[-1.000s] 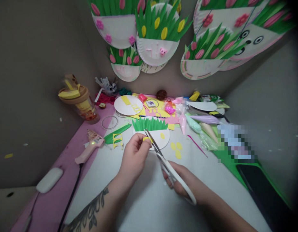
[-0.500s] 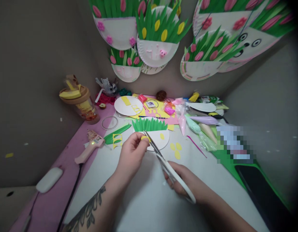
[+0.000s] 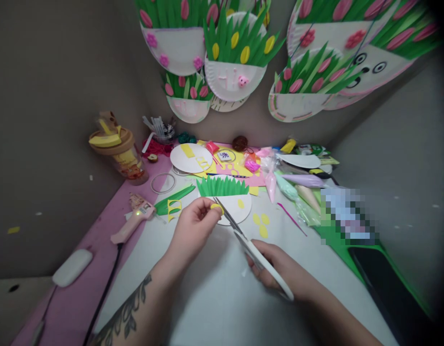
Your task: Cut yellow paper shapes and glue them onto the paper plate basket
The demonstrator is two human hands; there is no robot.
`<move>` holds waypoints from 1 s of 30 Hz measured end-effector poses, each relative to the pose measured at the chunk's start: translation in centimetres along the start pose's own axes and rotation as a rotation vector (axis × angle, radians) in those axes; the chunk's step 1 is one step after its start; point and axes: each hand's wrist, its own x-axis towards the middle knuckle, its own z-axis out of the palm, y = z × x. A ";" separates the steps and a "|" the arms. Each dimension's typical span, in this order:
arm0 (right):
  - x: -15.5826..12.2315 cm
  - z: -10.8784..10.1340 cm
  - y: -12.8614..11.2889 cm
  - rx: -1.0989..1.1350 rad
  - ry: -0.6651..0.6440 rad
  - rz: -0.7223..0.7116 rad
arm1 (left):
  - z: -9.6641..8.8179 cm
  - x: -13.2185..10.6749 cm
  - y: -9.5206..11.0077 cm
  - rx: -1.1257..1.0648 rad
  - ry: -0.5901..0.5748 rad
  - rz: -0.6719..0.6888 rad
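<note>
My left hand (image 3: 193,230) pinches a small yellow paper piece (image 3: 217,207) above the white table. My right hand (image 3: 279,271) grips white-handled scissors (image 3: 251,245), whose blades point up-left and meet the yellow piece. Just behind them lies a half paper plate with green paper grass (image 3: 224,192) and one yellow oval on it. Three yellow paper ovals (image 3: 261,225) lie on the table to the right of the blades.
A pink glue gun (image 3: 133,218) and its cable lie at the left, with a lidded jar (image 3: 117,154) behind. Piping bags (image 3: 297,185), paper scraps and a white plate (image 3: 189,157) crowd the back. Finished plate crafts (image 3: 236,62) hang on the wall. A dark tablet (image 3: 384,283) sits at right.
Both hands have shifted only slightly; the scissors have moved a little lower and to the right while the left hand keeps its pinch on the yellow piece.
</note>
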 end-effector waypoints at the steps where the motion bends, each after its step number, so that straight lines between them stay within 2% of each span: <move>1: 0.0 0.0 -0.1 0.001 -0.001 0.006 | 0.0 0.0 0.0 -0.007 0.004 -0.002; 14: 0.3 0.1 0.2 -0.016 0.000 -0.007 | 0.2 -0.1 -0.4 -0.074 -0.001 -0.005; 30: 0.2 -0.1 0.5 0.012 -0.005 0.006 | 0.2 -0.1 -0.1 -0.042 0.007 -0.004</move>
